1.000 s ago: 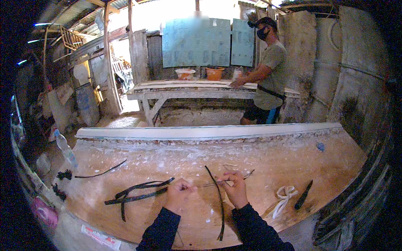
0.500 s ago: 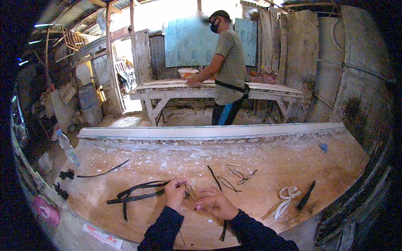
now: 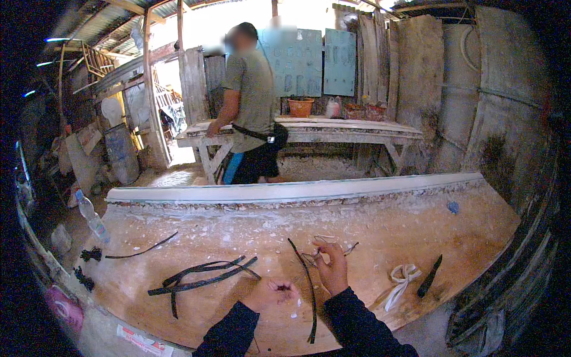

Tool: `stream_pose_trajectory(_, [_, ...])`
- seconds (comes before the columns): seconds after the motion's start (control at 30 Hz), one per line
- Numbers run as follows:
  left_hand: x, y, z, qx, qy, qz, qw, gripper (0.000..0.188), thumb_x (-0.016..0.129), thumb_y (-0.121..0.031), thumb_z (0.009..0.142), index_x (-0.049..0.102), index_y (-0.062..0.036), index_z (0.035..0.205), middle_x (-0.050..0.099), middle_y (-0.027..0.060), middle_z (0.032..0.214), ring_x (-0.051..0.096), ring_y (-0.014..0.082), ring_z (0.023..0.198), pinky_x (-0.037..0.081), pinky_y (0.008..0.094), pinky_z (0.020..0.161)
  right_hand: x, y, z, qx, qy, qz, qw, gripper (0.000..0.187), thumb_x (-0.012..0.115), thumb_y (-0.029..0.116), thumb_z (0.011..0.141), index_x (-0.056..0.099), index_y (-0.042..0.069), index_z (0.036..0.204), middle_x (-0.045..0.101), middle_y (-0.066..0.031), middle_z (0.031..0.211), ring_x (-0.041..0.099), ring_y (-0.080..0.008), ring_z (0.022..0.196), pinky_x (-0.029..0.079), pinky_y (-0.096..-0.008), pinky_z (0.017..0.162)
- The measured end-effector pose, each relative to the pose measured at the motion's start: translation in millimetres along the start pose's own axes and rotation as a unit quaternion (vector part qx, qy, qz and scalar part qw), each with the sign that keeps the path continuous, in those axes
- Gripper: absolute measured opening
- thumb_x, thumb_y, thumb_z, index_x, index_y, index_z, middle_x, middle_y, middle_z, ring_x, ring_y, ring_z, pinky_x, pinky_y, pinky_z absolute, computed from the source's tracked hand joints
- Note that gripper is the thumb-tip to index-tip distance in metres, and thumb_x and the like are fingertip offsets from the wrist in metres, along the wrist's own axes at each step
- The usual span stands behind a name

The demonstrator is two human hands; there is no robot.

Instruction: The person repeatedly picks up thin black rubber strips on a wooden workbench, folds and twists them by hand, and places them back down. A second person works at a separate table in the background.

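My left hand (image 3: 272, 296) rests low over the board, its fingers curled; what they hold, if anything, is hidden. My right hand (image 3: 334, 269) is farther forward, thumb and fingertips pinched on a thin looped cord (image 3: 307, 258). Between the hands lies a long narrow black strip (image 3: 308, 291). Several black strips (image 3: 196, 278) lie crossed to the left of my left hand. Right of my right hand are a knotted white strip (image 3: 399, 287) and a black pointed piece (image 3: 430, 276).
A white-topped ledge (image 3: 297, 190) runs along the board's far edge. At left are a plastic bottle (image 3: 92, 215), dark bundles (image 3: 91, 254) and a thin black strip (image 3: 146, 246). A blue scrap (image 3: 452, 207) sits far right. Beyond, a person (image 3: 253, 95) stands at another bench (image 3: 351, 128).
My hands have parted from the thin piece between them; the right moved forward to the looped cord, the left slightly down. The person behind moved left along the bench.
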State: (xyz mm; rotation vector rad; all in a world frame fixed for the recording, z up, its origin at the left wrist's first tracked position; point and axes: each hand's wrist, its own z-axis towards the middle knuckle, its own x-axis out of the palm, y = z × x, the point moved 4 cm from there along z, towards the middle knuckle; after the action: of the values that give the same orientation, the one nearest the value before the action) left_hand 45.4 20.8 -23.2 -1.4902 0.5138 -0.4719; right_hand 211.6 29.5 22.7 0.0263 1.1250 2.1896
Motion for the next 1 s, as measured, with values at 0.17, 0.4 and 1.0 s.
stream_pose_trajectory(0.17, [-50,3,-6,0.008,-0.312,-0.077,0.947,0.014,0.064,-0.011,0.072,0.060,-0.0028,0.082,0.057,-0.0026,0.068,0.042,0.0026,0.049,0.034,0.0191,0.043,9,9,-12,0.055,0.122,0.175,0.975,0.013,0.064,0.009,0.069,0.063,0.007,0.082,0.051,-0.0088,0.092,0.048,-0.0233,0.092,0.039,-0.0327,0.080])
stream_pose_trajectory(0.4, [-63,-3,-11,0.128,-0.494,-0.049,0.859,0.004,0.062,-0.002,0.070,0.060,-0.0001,0.073,0.058,0.0013,0.069,0.048,0.0062,0.054,0.038,0.0199,0.050,40,58,-55,-0.116,0.473,0.211,0.847,0.020,0.066,0.015,0.070,0.064,0.013,0.090,0.047,-0.0103,0.114,0.041,-0.0266,0.107,0.032,-0.0371,0.091])
stream_pose_trajectory(1.0, [-38,-16,-6,0.178,-0.384,0.216,0.880,0.007,0.063,0.001,0.065,0.063,-0.0012,0.072,0.053,0.0046,0.068,0.050,0.0136,0.064,0.039,0.0242,0.059,36,33,-47,0.067,0.370,0.312,0.872,0.009,0.067,0.009,0.066,0.062,0.011,0.074,0.060,-0.0022,0.076,0.053,-0.0188,0.087,0.038,-0.0309,0.076])
